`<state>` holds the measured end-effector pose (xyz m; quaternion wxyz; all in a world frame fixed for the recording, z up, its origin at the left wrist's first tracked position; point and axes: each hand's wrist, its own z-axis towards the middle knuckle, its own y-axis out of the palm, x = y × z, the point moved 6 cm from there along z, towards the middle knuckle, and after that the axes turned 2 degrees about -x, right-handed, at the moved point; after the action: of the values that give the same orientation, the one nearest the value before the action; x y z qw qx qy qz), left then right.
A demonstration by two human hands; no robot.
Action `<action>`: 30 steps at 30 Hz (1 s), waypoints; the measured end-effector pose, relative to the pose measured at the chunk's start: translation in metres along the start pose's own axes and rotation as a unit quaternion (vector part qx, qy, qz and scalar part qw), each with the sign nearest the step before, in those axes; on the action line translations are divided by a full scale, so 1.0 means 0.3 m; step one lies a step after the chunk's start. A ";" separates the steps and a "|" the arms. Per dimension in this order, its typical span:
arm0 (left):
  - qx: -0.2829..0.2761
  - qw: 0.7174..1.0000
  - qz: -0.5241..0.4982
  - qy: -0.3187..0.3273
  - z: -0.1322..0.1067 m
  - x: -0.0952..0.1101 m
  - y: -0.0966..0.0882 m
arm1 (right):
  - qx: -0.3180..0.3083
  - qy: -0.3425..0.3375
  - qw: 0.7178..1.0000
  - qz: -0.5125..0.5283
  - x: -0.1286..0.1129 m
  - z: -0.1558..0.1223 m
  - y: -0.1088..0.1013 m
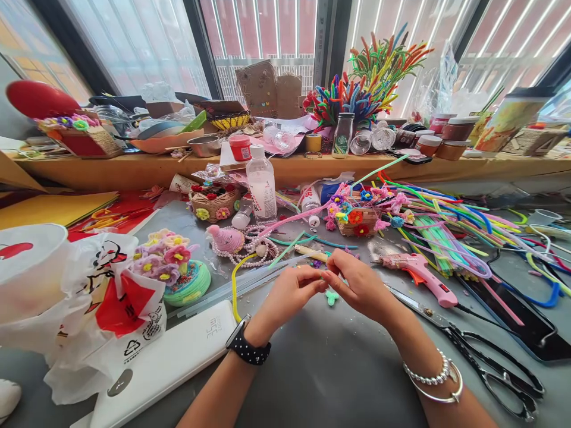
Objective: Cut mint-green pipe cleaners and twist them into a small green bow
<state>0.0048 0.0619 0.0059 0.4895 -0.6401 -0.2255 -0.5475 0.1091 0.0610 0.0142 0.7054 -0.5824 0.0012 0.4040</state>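
My left hand [292, 292] and my right hand [357, 284] meet over the grey table, fingertips pinched together on a small green pipe-cleaner piece [331, 296] that pokes out below them. A black dotted watch is on my left wrist, and silver bracelets circle my right wrist. A yellow pipe cleaner [235, 285] curves just left of my left hand. A pink glue gun [419, 270] lies just right of my right hand.
Black scissors [486, 362] lie at the right. A white power bank [173, 356] and a plastic bag [102, 309] sit at the left. Small flower baskets [357, 217], a clear bottle [262, 187], beads and a heap of pipe cleaners [450, 229] crowd the far side.
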 end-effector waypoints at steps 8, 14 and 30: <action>0.073 0.989 0.125 -0.023 0.003 -0.029 0.002 | 0.131 0.063 0.989 0.039 0.055 -0.012 -0.075; 0.029 0.944 0.326 -0.041 0.010 -0.066 0.094 | 0.173 0.148 0.961 0.156 0.108 -0.025 -0.091; 0.145 0.956 -0.237 -0.097 0.000 -0.050 -0.025 | 0.165 0.218 0.879 0.390 0.116 -0.024 -0.028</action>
<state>-0.0058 0.0689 -0.0051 0.4091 -0.5405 -0.4942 -0.5442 0.1408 0.0750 0.0023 0.5584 -0.4834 0.4486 0.5033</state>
